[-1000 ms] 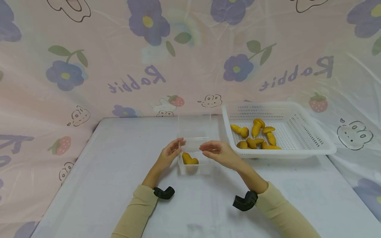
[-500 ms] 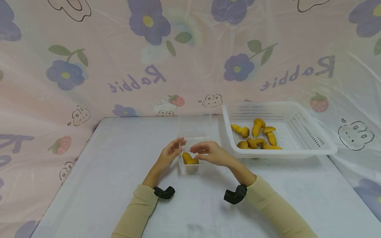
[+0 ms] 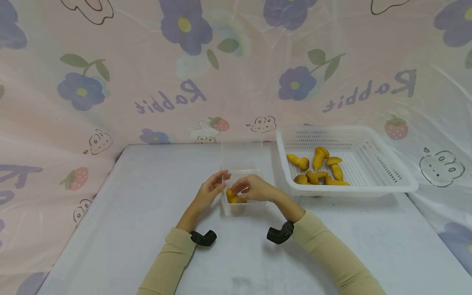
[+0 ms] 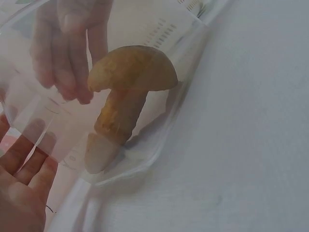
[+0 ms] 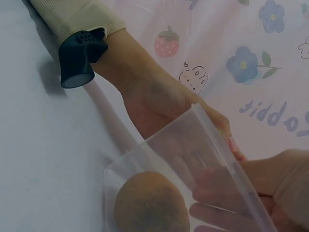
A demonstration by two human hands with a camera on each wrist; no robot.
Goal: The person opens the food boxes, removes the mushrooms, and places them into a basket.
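Note:
A clear plastic box (image 3: 252,209) stands on the table with its hinged lid (image 3: 241,155) raised at the back. One yellow-brown mushroom (image 3: 232,196) lies in it; the left wrist view shows this mushroom (image 4: 125,96) through the wall. My left hand (image 3: 208,191) is at the box's left side, fingers extended along the wall. From the right, my right hand (image 3: 258,188) reaches over the box, fingers pointing down beside the mushroom. In the left wrist view the right hand's fingers (image 4: 63,63) hang loosely and appear apart from the mushroom.
A white perforated basket (image 3: 383,189) stands at the back right with several mushrooms (image 3: 333,168) inside. A white cloth (image 3: 147,229) covers the table. Behind it hangs a patterned curtain (image 3: 236,90).
My right hand has moved left from the box's right side to over the mushroom, its fingers now lower in the box. The left hand, box and basket have stayed in place.

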